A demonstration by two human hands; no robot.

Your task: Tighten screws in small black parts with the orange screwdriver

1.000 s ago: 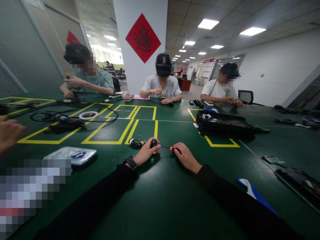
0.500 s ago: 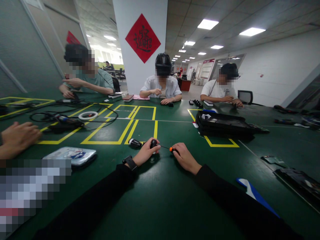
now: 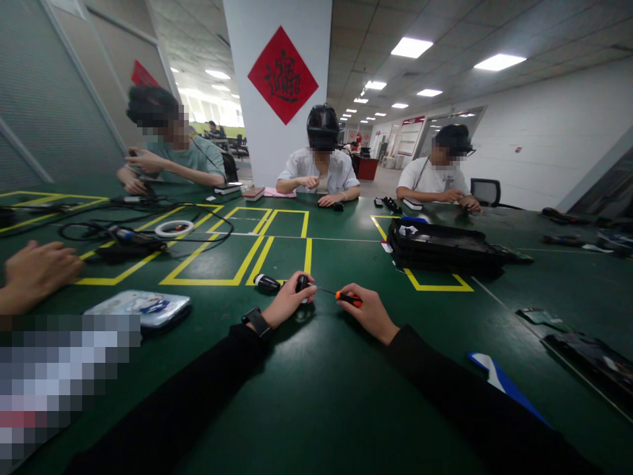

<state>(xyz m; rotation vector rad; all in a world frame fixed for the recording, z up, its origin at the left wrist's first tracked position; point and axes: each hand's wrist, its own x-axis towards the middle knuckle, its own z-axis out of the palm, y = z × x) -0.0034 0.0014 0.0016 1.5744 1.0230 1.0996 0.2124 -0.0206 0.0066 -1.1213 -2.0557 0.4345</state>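
- Left hand point(image 3: 289, 300) has its fingers wrapped round a small black rounded gadget point(image 3: 302, 284), just above the green table point(image 3: 316, 402)
- Right hand point(image 3: 368, 310) is pinching an orange-and-black screwdriver point(image 3: 349, 299), shaft aimed left at the gadget; can't tell if the tip's touching, too small
- black-and-white bulb-shaped thing point(image 3: 268, 284) lying just left of the left hand
- stacked black trays point(image 3: 440, 244) sit further off to the right

Screwdriver point(image 3: 350, 299) in the right hand point(image 3: 370, 315), left hand point(image 3: 288, 300) just left of it, over the table point(image 3: 316, 402); trays point(image 3: 438, 245) beyond, rightward; a case point(image 3: 141, 305) out left, cables point(image 3: 123, 235) behind that!
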